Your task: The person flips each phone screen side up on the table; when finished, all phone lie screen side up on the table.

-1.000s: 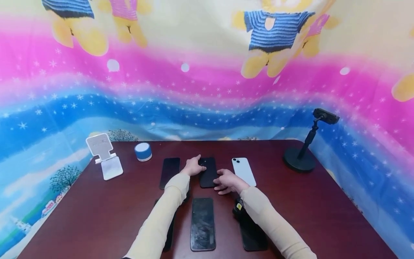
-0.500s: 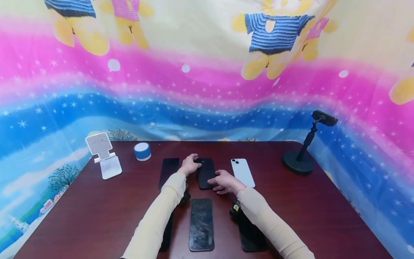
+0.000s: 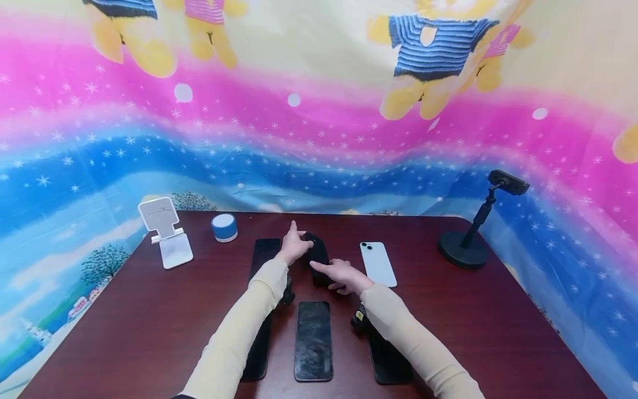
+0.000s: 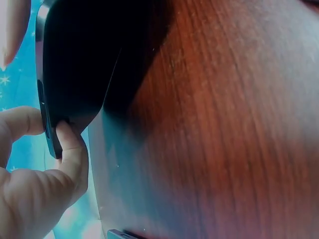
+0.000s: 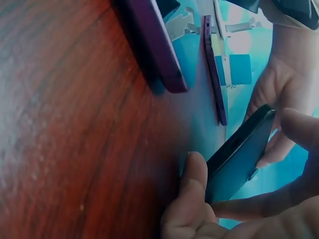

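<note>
Black phone [image 3: 322, 252], head view: was tilted below mid-frame, pinched by the left hand [image 3: 293, 245], gripped by the right hand [image 3: 345, 276]. Left wrist view: filled the upper left, caught between fingertips [image 4: 66, 133]. Right wrist view: slanted at lower right, clasped at one end. Looked stiff, light, slippery, breakable; seemed safest held by the side edges.

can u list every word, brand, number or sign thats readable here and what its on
No readable text, brand, number or sign in any view.
Yellow label on a small black device: too small to read.
White stand: faint marks on its panel, not legible as text.
Tilted black phone: no lettering can be made out.
White phone: no lettering can be made out.
</note>
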`<state>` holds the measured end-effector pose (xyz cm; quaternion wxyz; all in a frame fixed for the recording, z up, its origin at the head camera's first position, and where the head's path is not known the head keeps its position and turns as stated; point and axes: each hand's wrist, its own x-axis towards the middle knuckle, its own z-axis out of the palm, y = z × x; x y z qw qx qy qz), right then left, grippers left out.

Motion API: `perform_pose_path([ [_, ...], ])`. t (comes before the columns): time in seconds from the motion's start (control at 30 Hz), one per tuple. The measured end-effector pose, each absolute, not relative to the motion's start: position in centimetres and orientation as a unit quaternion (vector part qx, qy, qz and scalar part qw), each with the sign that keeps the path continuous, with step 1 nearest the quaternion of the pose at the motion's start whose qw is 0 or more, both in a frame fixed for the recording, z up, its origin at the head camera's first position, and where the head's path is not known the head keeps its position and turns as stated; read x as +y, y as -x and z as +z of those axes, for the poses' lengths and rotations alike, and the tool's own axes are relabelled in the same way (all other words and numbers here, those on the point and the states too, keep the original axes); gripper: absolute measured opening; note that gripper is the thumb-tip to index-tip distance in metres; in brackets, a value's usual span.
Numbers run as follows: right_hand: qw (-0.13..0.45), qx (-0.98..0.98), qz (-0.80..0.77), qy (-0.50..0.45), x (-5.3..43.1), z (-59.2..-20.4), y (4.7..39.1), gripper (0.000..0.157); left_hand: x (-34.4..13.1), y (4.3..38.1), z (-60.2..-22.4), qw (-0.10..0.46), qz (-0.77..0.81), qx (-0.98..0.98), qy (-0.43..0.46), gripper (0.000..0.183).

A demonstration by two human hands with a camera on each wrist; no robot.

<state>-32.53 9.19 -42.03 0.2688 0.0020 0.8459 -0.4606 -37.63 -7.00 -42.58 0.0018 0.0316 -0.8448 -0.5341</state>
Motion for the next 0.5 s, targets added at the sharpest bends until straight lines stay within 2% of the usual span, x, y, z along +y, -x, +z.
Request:
perform_pose_path([
  [0.27, 0.251, 0.878, -0.408, 0.005, 8.5, -42.2, 32.6, 0.1, -7.2, 37.6, -42.9, -0.011, -0.557, -0.829, -0.038, 0.101],
  [0.33, 0.248, 0.886, -0.393, 0.008, 8.5, -42.1, 32.8, 0.095, -7.4, 37.7, -43.0, -0.019, -0.581, -0.813, -0.035, 0.093],
  [0.5, 0.253, 0.882, -0.396, 0.037, 8.9, -42.1, 32.9, 0.071, -8.1, 37.7, -43.7, -0.056, -0.657, -0.752, -0.001, 0.055],
])
